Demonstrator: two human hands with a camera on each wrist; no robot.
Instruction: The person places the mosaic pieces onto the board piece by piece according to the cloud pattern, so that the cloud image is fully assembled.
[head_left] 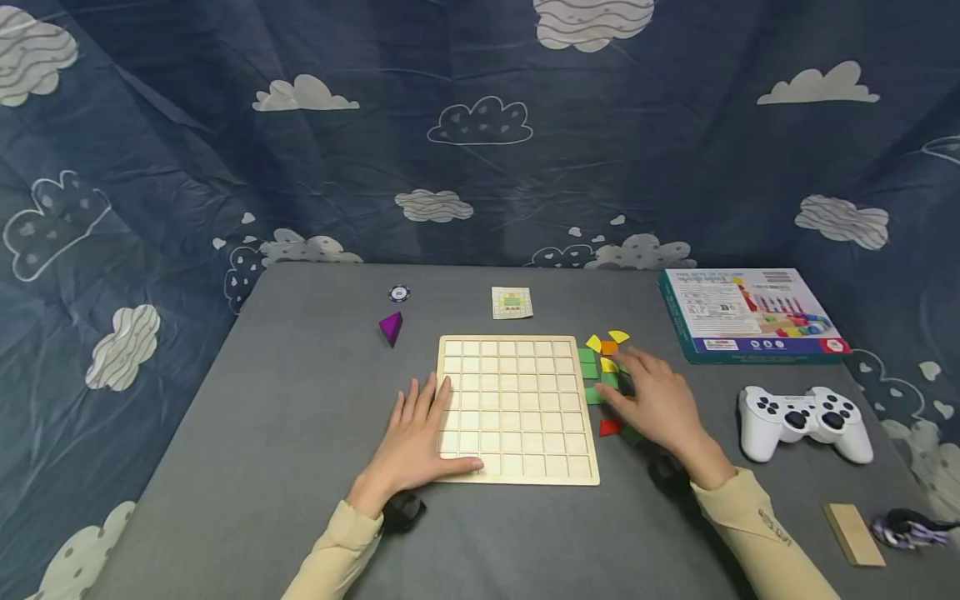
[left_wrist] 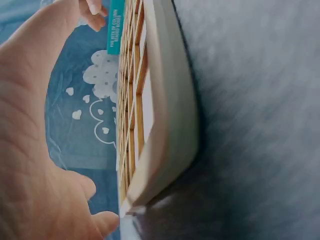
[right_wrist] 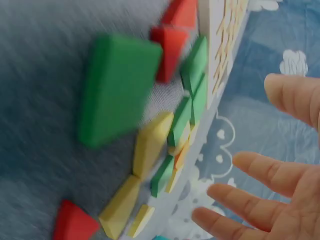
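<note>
A pale wooden board with a grid of square cells (head_left: 513, 402) lies flat on the grey table. My left hand (head_left: 418, 433) rests on its left edge, fingers spread and thumb on the lower left corner. Over the coloured blocks at the board's right side hovers my right hand (head_left: 656, 400), its fingers apart and holding nothing. Among those blocks are a green block (right_wrist: 117, 90), a yellow block (right_wrist: 151, 142) and a red block (right_wrist: 75, 222). An orange block (head_left: 609, 347) lies near the far end of the group. Part of the group is hidden beneath my right hand.
A patterned card (head_left: 512, 302) lies beyond the board. Left of it are a poker chip (head_left: 399, 293) and a purple pyramid (head_left: 392, 328). To the right are a boxed set (head_left: 753, 315), a white game controller (head_left: 806, 419), a wooden block (head_left: 853, 534) and a purple-and-black item (head_left: 909, 529).
</note>
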